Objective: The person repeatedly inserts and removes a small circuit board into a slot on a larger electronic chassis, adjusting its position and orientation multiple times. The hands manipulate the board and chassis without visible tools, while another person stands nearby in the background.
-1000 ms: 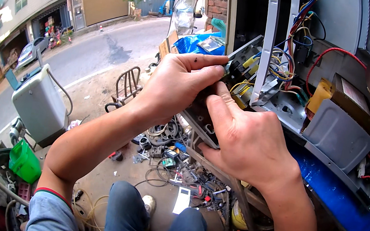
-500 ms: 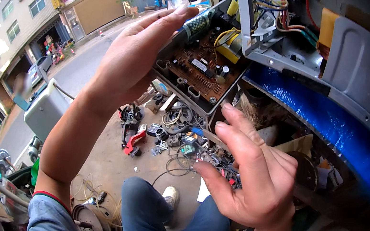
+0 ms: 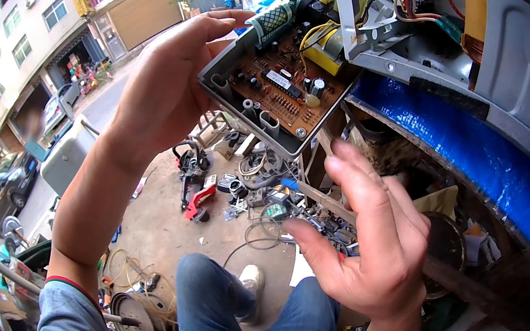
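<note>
A brown circuit board [image 3: 276, 94] sits in a shallow grey plastic housing [image 3: 226, 92], carrying a long chip, capacitors, a yellow-wrapped transformer [image 3: 325, 51] and a green mesh-patterned cylinder [image 3: 272, 26]. Along the housing's left side is my left hand [image 3: 171, 78], its fingers stretched out past the edge. Part of its palm side is hidden, so contact with the housing is unclear. Below the housing's near right corner, my right hand [image 3: 371, 241] hangs in the air with thumb and fingers apart and nothing between them.
An opened grey metal casing [image 3: 529, 75] with bundled wires stands at upper right above a blue sheet-covered surface [image 3: 460, 158]. Cables and scrap parts [image 3: 274, 195] litter the floor, beside a red-and-black tool [image 3: 200, 197]. A rusty round wheel [image 3: 133, 321] lies at lower left.
My left hand has shifted left and slightly down, uncovering more of the housing's left edge. My right hand has moved only slightly. The view has also shifted a little.
</note>
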The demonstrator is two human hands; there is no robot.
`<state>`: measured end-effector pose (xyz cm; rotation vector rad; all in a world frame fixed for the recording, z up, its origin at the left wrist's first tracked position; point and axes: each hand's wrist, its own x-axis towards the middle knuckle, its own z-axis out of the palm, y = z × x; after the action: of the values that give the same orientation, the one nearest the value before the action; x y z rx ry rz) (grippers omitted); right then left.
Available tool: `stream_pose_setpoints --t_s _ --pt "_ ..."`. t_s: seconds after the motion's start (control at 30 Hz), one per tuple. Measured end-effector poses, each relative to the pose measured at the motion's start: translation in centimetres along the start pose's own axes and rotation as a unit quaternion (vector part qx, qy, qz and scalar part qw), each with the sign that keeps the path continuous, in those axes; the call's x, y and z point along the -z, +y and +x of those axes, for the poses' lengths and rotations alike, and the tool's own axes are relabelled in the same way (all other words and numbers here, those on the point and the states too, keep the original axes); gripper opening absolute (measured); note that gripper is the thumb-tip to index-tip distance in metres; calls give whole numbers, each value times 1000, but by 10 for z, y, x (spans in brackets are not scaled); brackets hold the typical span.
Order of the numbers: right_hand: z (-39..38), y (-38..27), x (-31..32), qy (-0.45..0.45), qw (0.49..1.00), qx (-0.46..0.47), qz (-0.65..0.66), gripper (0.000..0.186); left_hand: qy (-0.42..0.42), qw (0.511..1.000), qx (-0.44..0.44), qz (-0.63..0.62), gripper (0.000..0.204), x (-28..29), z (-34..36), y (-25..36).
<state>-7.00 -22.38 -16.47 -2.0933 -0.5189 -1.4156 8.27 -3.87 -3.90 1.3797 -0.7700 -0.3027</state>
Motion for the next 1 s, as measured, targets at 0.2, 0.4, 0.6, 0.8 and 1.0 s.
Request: stream_pose_setpoints --t_s 0.2,0.4,0.6,0.8,1.0 --pt "53 -6 8 -53 991 84 -87 81 -7 998 -51 36 45 -7 11 6" --pt "87 -8 -4 -144 963 85 -210 60 -37 993 -29 107 40 -15 24 24" --pt "103 -6 -3 -173 960 92 -200 53 -64 969 -68 227 28 -13 41 24" --pt "108 -11 -2 -202 955 75 -202 56 -54 939 -147 306 24 -10 46 17" --pt "114 -13 -4 -225 948 60 -219 53 2 962 -102 254 23 -19 42 12"
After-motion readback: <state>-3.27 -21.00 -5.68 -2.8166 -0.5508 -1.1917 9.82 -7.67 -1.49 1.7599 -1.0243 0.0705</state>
